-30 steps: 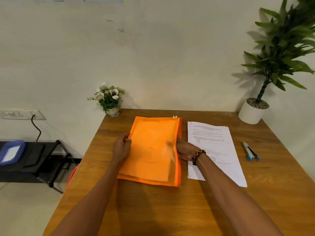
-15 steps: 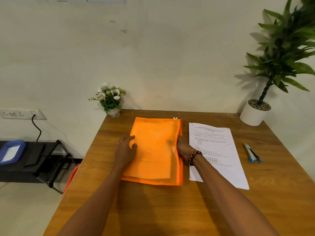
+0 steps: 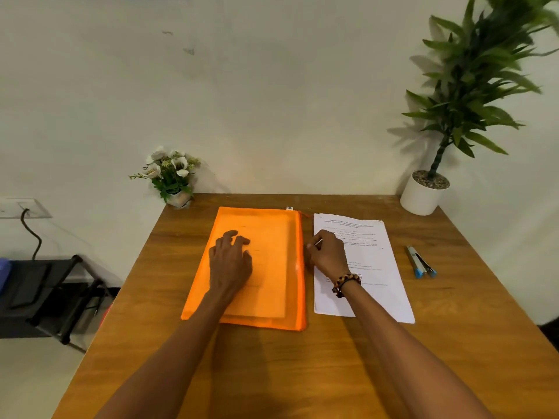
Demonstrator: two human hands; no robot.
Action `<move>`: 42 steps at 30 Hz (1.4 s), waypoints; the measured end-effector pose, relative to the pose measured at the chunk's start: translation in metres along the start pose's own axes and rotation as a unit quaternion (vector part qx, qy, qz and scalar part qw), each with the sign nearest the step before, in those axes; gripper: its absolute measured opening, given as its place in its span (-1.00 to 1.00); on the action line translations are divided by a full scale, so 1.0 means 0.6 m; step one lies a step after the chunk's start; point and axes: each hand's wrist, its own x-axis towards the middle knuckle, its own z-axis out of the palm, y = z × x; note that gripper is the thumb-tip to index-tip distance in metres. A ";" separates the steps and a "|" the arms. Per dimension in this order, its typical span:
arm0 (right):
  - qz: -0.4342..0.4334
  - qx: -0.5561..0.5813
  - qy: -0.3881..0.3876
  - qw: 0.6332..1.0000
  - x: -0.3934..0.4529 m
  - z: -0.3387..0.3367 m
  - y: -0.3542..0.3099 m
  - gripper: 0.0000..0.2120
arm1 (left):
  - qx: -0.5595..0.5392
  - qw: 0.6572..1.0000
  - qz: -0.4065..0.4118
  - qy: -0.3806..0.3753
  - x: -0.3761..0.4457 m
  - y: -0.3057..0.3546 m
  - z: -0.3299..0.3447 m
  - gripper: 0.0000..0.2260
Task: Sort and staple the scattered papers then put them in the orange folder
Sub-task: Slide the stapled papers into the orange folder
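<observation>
The orange folder lies flat in the middle of the wooden table, and papers show faintly through its cover. My left hand rests on the folder's left half with its fingers spread. My right hand sits just right of the folder's zip edge, fingers curled. Its thumb and forefinger pinch a small pale thing, which looks like the zip pull. A printed white stack of paper lies beside the folder, partly under my right wrist.
A grey and blue stapler lies right of the paper. A white pot with a tall green plant stands at the back right corner, a small flower pot at the back left. A black rack stands left of the table.
My left hand moved from the folder's left edge onto its cover. My right hand came out of the folder's right side and moved up along the zip edge. The folder now lies flatter.
</observation>
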 end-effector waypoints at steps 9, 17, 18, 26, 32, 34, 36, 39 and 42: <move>0.021 -0.057 0.104 0.993 -0.011 -0.046 0.043 -0.96 | -0.163 0.976 0.120 -0.081 0.012 0.183 0.041 -0.80; 0.251 -0.180 0.073 0.948 -0.018 -0.118 0.091 -0.36 | -0.258 0.946 -0.009 -0.194 0.020 0.259 0.087 -0.61; 0.264 -0.181 0.061 0.946 -0.020 -0.122 0.094 -0.32 | -0.291 0.933 -0.038 -0.207 0.020 0.267 0.087 -0.59; 0.282 0.024 0.123 0.951 0.023 -0.134 0.149 -0.30 | -0.508 0.790 -0.289 -0.185 0.037 0.280 0.083 -0.84; 0.256 0.129 0.047 0.957 -0.014 -0.159 0.100 -0.77 | -0.530 0.764 -0.286 -0.230 0.033 0.285 0.063 -0.77; 0.236 0.108 0.021 0.966 -0.011 -0.161 0.099 -0.67 | -0.542 0.754 -0.285 -0.238 0.033 0.277 0.063 -0.75; 0.216 0.090 -0.022 0.972 -0.006 -0.162 0.096 -0.54 | -0.546 0.743 -0.295 -0.251 0.035 0.265 0.062 -0.73; 0.197 0.058 -0.065 0.976 -0.005 -0.158 0.097 -0.49 | -0.536 0.738 -0.297 -0.282 0.037 0.250 0.063 -0.70; 0.187 0.044 -0.039 0.981 -0.008 -0.152 0.102 -0.56 | -0.543 0.731 -0.296 -0.289 0.037 0.247 0.053 -0.70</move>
